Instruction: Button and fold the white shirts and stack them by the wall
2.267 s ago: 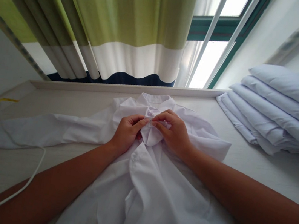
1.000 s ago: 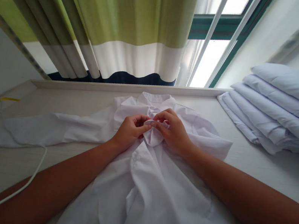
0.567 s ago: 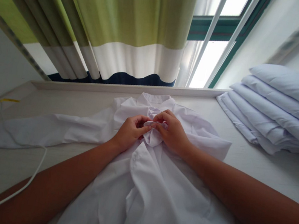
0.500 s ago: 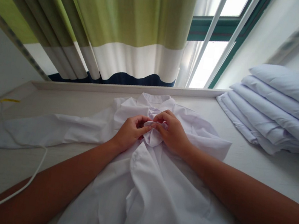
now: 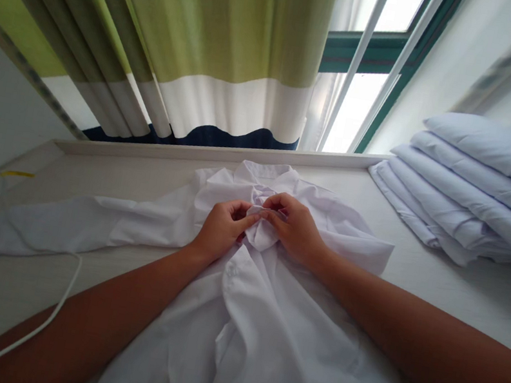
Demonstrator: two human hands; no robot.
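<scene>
A white long-sleeved garment, like a shirt or lab coat [image 5: 281, 333], lies on the pale table with its collar at the far side. One sleeve stretches out to the left; the other is folded at the right. Both hands meet over its front, below the collar. My left hand [image 5: 225, 225] pinches the front edge of the cloth between thumb and fingers. Close against it, my right hand [image 5: 292, 224] grips the same raised edge. Whether a button sits between the fingertips is hidden. Below the hands the front panel falls in loose folds.
A stack of folded white garments [image 5: 476, 189] stands on the table [image 5: 478, 294] at the right. A white cable [image 5: 67, 291] runs across the left side, over my left forearm. Behind the table's raised back edge hang striped curtains [image 5: 223, 36] beside a barred window.
The fingers of my left hand have shifted slightly on the cloth edge. My right hand keeps its pinch, and the garment lies nearly the same. The view has tilted very slightly.
</scene>
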